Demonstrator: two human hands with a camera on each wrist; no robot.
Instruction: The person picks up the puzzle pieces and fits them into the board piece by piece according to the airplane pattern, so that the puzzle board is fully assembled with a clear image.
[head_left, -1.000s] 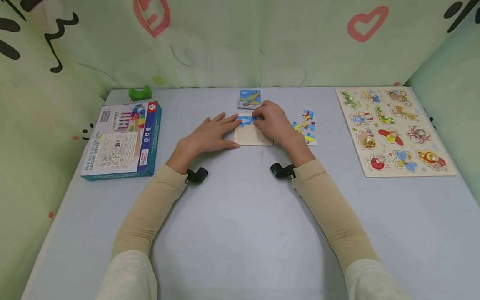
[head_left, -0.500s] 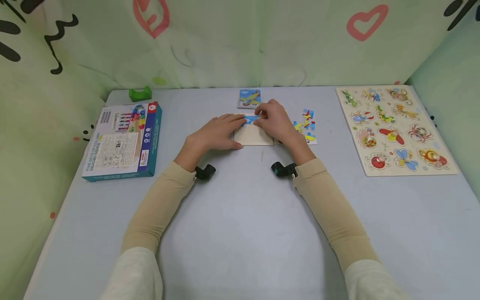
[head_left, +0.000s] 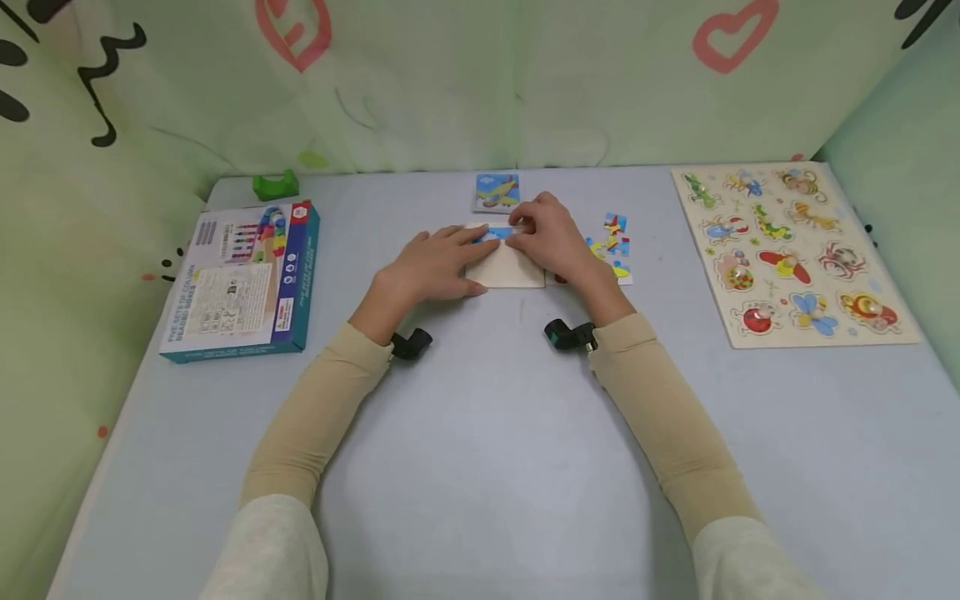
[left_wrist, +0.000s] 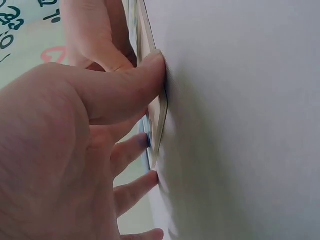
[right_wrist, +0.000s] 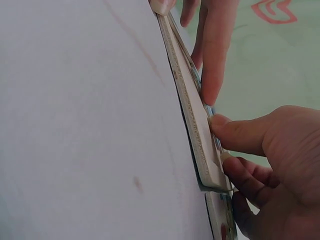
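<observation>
A small wooden puzzle board [head_left: 506,271] lies flat at the table's back middle, blue puzzle pieces [head_left: 497,234] along its far edge. My left hand [head_left: 433,268] spreads over the board's left side. Its forefinger touches the blue pieces and its thumb sits at the near left corner; the left wrist view shows the thumb [left_wrist: 145,75] against the board's edge. From the right, the thumb and forefinger of my right hand [head_left: 557,240] pinch a puzzle piece at the far right corner, mostly hidden by the fingers. In the right wrist view these fingertips [right_wrist: 220,122] are right at the board's top.
Colourful loose pieces [head_left: 618,242] lie right of the board, partly behind my right hand. Behind it stands a small stack with an airplane picture [head_left: 497,192]. A boxed toy [head_left: 232,283] and green block [head_left: 275,185] are left; an insect peg puzzle [head_left: 795,258] is right.
My left hand has slid right, its fingers now over the blue pieces. The right hand has shifted slightly right along the far edge, still pinching. The head view has tilted slightly.
</observation>
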